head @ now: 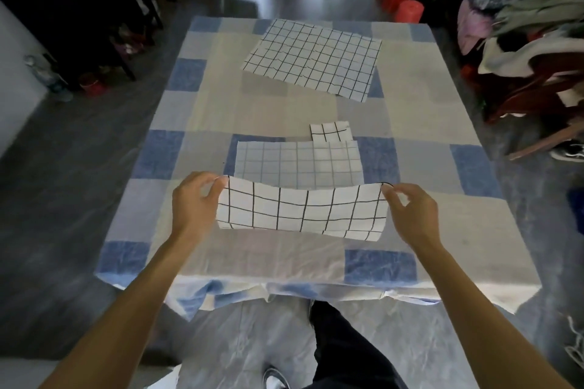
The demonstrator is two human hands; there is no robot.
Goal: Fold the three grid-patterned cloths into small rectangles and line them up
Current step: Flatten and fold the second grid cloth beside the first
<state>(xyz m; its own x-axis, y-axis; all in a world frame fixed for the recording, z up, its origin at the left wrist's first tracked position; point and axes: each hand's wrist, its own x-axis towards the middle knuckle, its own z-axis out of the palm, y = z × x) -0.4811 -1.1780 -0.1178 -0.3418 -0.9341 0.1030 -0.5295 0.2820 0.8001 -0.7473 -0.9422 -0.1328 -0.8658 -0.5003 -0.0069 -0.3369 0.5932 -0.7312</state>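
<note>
Two pinches carry one cloth mid-fold, near the front edge of the tabletop [196, 104].

I see my left hand [192, 199] and right hand [410, 215] each closed in a fingertip grip on a top corner of the held cloth [301, 210], which sags between them. I judge a slack or uneven lay-down could skew the fold. The small folded cloth [330, 131] sits mid-tabletop; the flat cloth [313, 57] lies towards the far edge.
</note>
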